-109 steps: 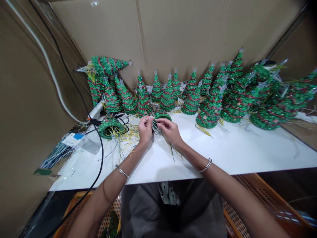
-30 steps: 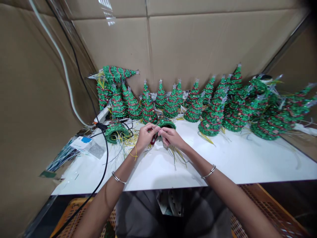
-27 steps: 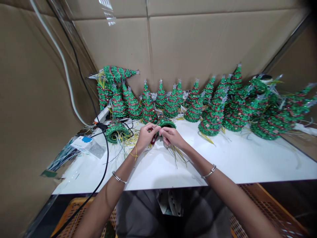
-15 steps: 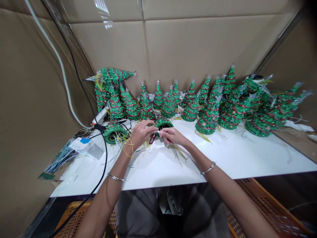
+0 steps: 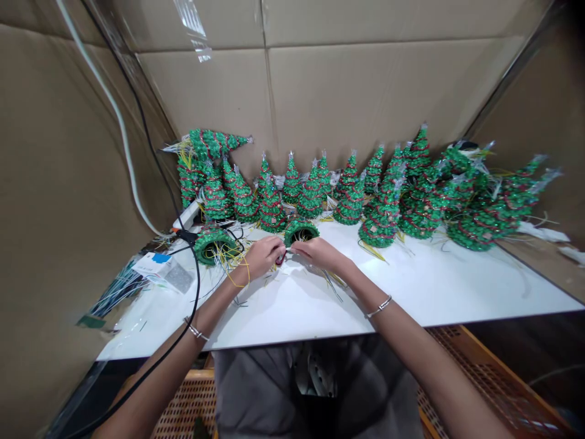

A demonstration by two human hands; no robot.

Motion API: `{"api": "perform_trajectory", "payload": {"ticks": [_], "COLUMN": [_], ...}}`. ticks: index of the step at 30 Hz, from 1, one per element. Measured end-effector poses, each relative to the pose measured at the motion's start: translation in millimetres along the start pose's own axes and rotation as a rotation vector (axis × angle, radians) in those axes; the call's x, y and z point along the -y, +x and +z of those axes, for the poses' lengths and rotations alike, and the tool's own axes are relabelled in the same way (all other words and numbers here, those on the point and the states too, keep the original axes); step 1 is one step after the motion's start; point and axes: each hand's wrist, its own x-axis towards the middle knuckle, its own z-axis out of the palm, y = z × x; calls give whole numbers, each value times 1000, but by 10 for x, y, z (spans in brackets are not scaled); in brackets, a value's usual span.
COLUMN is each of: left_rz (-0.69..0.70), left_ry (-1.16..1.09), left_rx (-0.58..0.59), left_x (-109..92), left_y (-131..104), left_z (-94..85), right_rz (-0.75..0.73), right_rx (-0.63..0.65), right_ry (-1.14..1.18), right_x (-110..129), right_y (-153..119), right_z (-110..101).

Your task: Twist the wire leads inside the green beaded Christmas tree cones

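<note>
At the table's middle my left hand (image 5: 264,256) is closed, fingertips pinched together; what they hold is too small to make out. A small red-edged tool (image 5: 280,257) sits right by those fingertips. Facing it, my right hand (image 5: 317,251) pinches thin wires, and yellow and dark wire ends (image 5: 333,283) hang below its palm. A short white strand (image 5: 287,249) shows between the two hands. Just behind them a green tinsel Christmas tree (image 5: 301,230) lies with its hollow base towards me. Left of my left hand lies another tree (image 5: 214,245), wires spilling from its base.
Several decorated trees (image 5: 312,194) stand along the cardboard wall (image 5: 388,91). A black cable (image 5: 198,286) hangs across the left side, over my left forearm. A small white box (image 5: 159,268) and a wire bundle (image 5: 114,286) lie left. Orange crates (image 5: 493,378) stand below the table.
Both hands have come down and towards me, away from the tree's hollow base, which now shows more fully. My fingertips have moved slightly apart. The view has shifted a little.
</note>
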Motion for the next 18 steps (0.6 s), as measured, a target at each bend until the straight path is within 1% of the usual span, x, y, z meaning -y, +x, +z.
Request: {"api": "perform_trajectory", "payload": {"ticks": [3, 5, 6, 7, 8, 9, 10, 11, 13, 15, 16, 18], "left_rz": [-316, -502, -563, -593, -596, -572, -516, -426, -170, 99, 203, 344], "left_ry": [-459, -729, -821, -869, -865, -806, -692, -530, -140, 240, 399, 617], "left_rx": [46, 126, 175, 212, 223, 207, 157, 93, -7, -44, -45, -37], "left_x": [65, 94, 96, 88, 72, 51, 26, 4, -20, -2, 20, 76], "left_y": [-46, -65, -72, -76, -79, -83, -87, -94, -113, -131, -136, -133], "left_z": [79, 117, 126, 127, 120, 108, 90, 69, 22, -23, -43, -79], "right_rz": [-64, -123, -143, -154, -157, -152, -142, -131, -110, -99, -100, -103], "right_rx": [57, 73, 75, 74, 71, 62, 51, 38, 10, -11, -16, -22], "right_ry": [-154, -200, -215, -224, -226, -221, -210, -194, -160, -137, -131, -132], "right_x": [7, 11, 11, 9, 3, -6, -18, -32, -61, -83, -90, -95], "right_y": [-4, -10, -12, -13, -13, -12, -11, -8, -5, -5, -6, -10], "right_z": [46, 70, 82, 93, 104, 115, 124, 131, 139, 140, 139, 135]}}
